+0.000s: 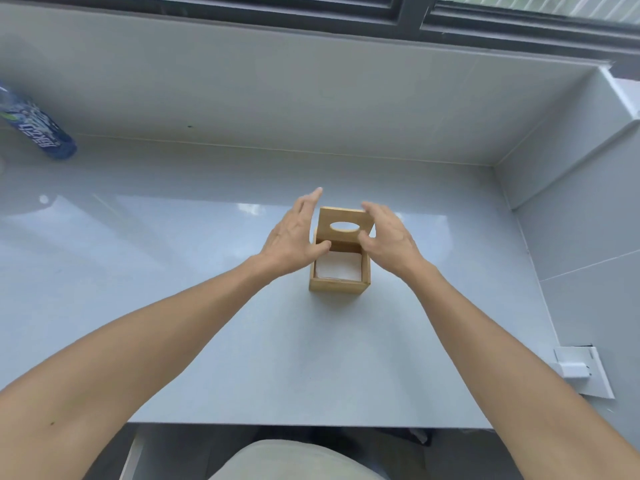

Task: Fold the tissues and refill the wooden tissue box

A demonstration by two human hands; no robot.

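A small wooden tissue box (339,285) stands on the grey countertop (225,341), a little right of centre. Its hinged lid (332,215), with an oval slot, is tilted up at the far side. A flat stack of white folded tissues (337,266) lies inside the box. My left hand (294,237) is against the box's left side with its fingers spread and its thumb at the left rim, holding nothing. My right hand (391,237) curls around the lid's right edge, thumb on the front face and fingers over the top corner.
A blue-labelled plastic bottle (38,128) lies at the far left against the back wall. A grey wall closes the right side, with a white fixture (581,370) low on it. The counter's front edge runs just above my lap.
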